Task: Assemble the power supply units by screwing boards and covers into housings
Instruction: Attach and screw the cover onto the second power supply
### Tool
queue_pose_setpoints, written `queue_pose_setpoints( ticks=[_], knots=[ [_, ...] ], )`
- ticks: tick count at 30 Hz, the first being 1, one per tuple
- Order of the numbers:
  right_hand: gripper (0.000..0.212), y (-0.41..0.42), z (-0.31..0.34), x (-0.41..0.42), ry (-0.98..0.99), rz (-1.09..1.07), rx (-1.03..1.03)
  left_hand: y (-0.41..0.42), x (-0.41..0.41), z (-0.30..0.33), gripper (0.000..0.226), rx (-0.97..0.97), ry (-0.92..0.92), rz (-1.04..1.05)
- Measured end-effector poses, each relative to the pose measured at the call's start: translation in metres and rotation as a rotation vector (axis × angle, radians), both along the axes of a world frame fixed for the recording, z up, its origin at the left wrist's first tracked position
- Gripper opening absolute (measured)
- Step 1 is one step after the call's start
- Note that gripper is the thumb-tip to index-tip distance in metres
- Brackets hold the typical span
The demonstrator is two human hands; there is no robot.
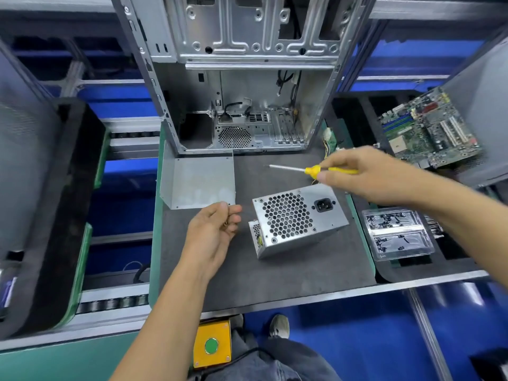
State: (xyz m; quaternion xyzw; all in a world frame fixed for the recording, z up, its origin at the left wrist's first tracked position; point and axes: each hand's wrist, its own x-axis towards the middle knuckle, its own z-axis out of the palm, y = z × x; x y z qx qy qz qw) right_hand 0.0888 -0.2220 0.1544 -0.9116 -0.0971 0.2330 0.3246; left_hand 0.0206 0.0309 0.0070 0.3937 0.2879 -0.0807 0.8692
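Note:
A silver power supply housing (299,218) with a honeycomb fan grille and a black power socket lies tilted on the dark mat. To its left lies a bent metal cover (198,185). My right hand (368,174) grips a yellow-handled screwdriver (316,170) above the housing, its shaft pointing left. My left hand (214,235) hovers between the cover and the housing, fingers curled, pinching a small brass-coloured screw (225,223).
An open computer case (242,86) stands at the back of the mat (247,276). A motherboard (428,130) lies at the right, and a clear plastic tray of screws (398,235) sits below it. A yellow box with a green button (211,345) is under the bench edge.

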Motion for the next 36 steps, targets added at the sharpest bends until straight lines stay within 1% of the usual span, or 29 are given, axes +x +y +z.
queue_pose_setpoints(
  ticks=[3,5,8,13,17,22,26,31,36],
  knots=[
    [0.013,0.005,-0.024,-0.018,0.048,-0.032,0.147,0.001,-0.005,0.008,0.018,-0.074,-0.022,0.011],
    [0.013,0.009,-0.034,-0.026,0.033,-0.028,0.2,0.0,-0.007,0.013,0.019,-0.145,-0.024,0.008],
    [0.011,0.016,-0.043,-0.033,-0.006,-0.018,0.247,-0.002,-0.01,0.017,0.026,-0.191,-0.004,-0.002],
    [0.01,0.022,-0.054,-0.041,-0.01,-0.037,0.218,-0.003,-0.012,0.02,0.028,-0.17,-0.01,-0.034],
    [0.013,0.022,-0.056,-0.043,0.028,-0.038,0.207,-0.003,-0.012,0.021,0.023,-0.228,0.017,0.02],
    [0.012,0.021,-0.058,-0.043,0.015,-0.051,0.204,-0.004,-0.011,0.019,0.013,-0.231,0.035,0.039],
    [0.015,0.02,-0.059,-0.045,0.021,-0.046,0.203,-0.004,-0.011,0.017,0.015,-0.235,0.022,0.033],
    [0.018,0.02,-0.057,-0.045,0.003,-0.027,0.168,-0.004,-0.011,0.014,0.015,-0.173,-0.046,-0.025],
    [0.018,0.021,-0.059,-0.046,0.002,-0.007,0.128,-0.005,-0.013,0.013,0.016,-0.113,-0.072,-0.05]
  ],
)
